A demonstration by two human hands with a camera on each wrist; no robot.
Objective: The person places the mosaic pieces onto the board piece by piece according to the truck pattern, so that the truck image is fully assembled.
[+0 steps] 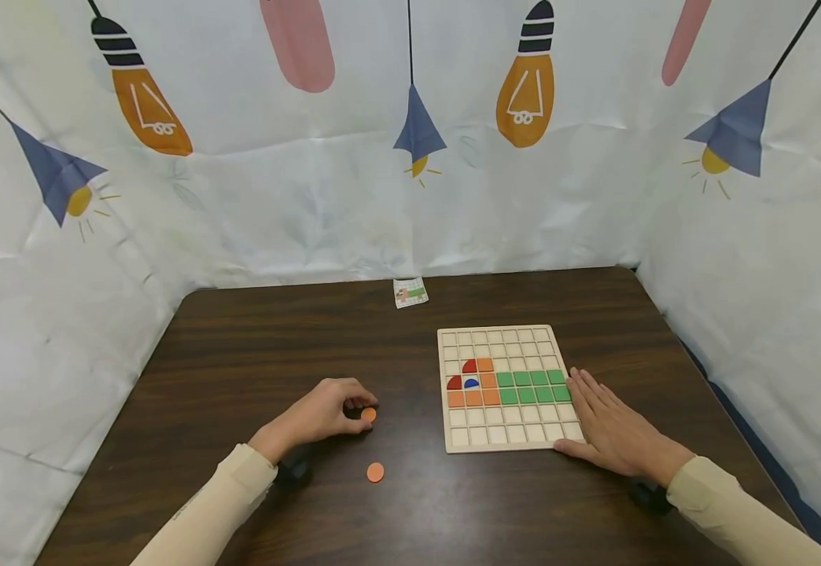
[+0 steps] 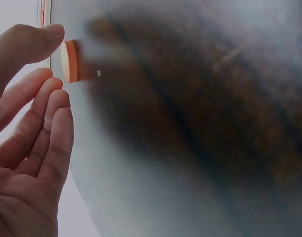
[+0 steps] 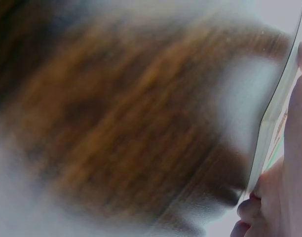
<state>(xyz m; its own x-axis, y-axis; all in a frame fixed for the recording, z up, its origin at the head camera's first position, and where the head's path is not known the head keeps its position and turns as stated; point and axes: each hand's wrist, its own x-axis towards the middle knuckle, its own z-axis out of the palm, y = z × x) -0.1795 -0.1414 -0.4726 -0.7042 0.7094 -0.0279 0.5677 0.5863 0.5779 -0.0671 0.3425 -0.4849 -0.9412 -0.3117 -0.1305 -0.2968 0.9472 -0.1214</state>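
A round orange disc (image 1: 369, 414) lies on the table between the spread thumb and fingertips of my left hand (image 1: 322, 413). In the left wrist view a gap parts the thumb from the fingers, with the disc (image 2: 69, 61) just beyond them. Closer to me is a second orange disc (image 1: 376, 472). My right hand (image 1: 619, 428) lies with straight fingers along the right edge of a wooden grid board (image 1: 470, 437). Green squares (image 1: 530, 387), orange squares (image 1: 473, 398), red quarter-round pieces (image 1: 454, 383) and a blue half-round piece (image 1: 471, 384) fill some cells.
A small picture card (image 1: 410, 292) rests at the far edge of the dark wooden table (image 1: 297, 338). White cloth (image 1: 297, 204) printed with lamps and bulbs hangs behind the table and on both sides.
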